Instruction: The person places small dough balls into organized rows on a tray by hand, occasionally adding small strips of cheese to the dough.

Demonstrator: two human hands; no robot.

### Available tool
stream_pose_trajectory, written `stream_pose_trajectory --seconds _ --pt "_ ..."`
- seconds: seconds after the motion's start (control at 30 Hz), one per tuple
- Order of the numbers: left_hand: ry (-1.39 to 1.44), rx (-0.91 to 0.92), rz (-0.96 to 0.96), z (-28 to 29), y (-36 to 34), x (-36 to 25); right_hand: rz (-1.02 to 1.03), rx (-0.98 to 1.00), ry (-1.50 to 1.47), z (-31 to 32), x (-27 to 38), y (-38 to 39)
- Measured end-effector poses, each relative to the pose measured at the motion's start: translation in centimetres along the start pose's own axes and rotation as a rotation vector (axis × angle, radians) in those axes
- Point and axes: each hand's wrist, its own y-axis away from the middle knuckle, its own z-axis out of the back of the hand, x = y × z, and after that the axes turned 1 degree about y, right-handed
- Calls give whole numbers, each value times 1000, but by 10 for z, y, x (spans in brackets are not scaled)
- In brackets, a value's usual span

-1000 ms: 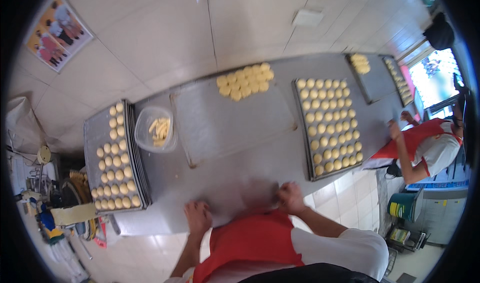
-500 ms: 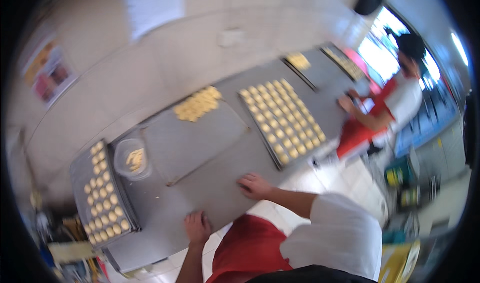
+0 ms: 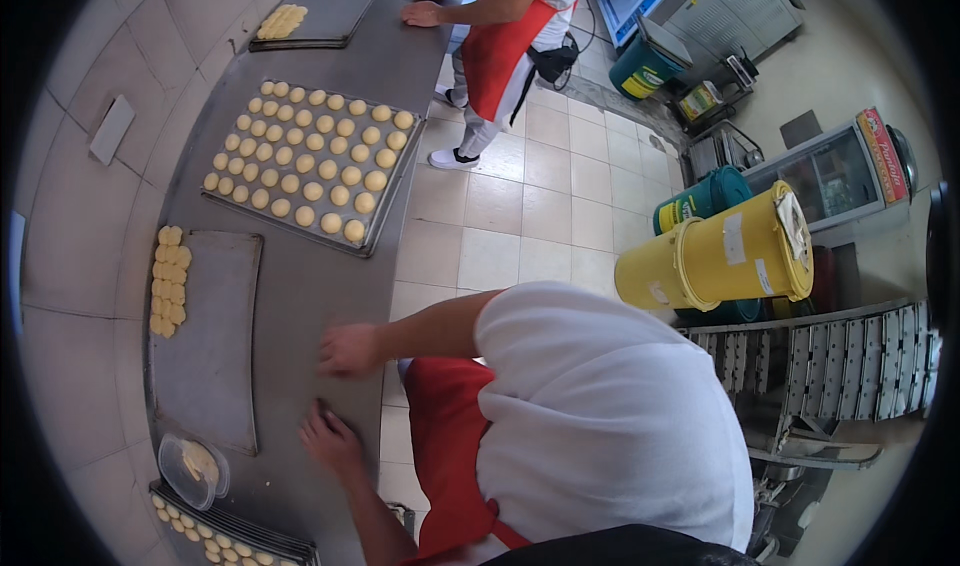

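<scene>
My left hand (image 3: 333, 441) lies on the grey metal table near its edge, fingers stretched out and holding nothing I can see. Just beyond it my right hand (image 3: 350, 351) is over the table, its fingers smeared by motion, so their pose is unclear. On the wall side, closest to both hands, is a flat baking tray (image 3: 208, 351) with a strip of pale yellow dough pieces (image 3: 170, 281) along its edge. A round clear tub (image 3: 215, 478) holding some dough pieces stands beside that tray. A larger tray (image 3: 385, 201) carries several rows of round dough balls (image 3: 303, 117).
Stacked trays with dough balls (image 3: 218, 541) are at the lower left. Farther up lies another tray (image 3: 335, 1) with a dough slab (image 3: 282, 23). A co-worker in a red apron (image 3: 495, 51) rests hands on the table. Yellow buckets (image 3: 735, 246) and green bins stand right.
The view has swung to the right, so table and trays now run up the left side. My hands have come closer together; the right one blurs.
</scene>
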Motion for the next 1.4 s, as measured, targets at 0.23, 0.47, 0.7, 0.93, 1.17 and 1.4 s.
stream_pose_trajectory --seconds 0.23,0.47,0.7,0.93,1.17,1.4 --pt "134 -23 127 -14 -11 89 29 -195 99 15 -75 -37" --pt "26 -21 187 -33 -11 31 158 -66 -76 -4 16 -24" --pt "61 -224 165 -22 32 85 203 -237 65 16 -52 -39" --pt "62 -91 75 -37 -31 44 177 70 142 -2 -11 -48" --pt "219 -63 271 -29 18 40 130 -67 61 5 -30 -7" --pt "146 -101 199 -14 -43 76 233 52 109 5 -43 -78"
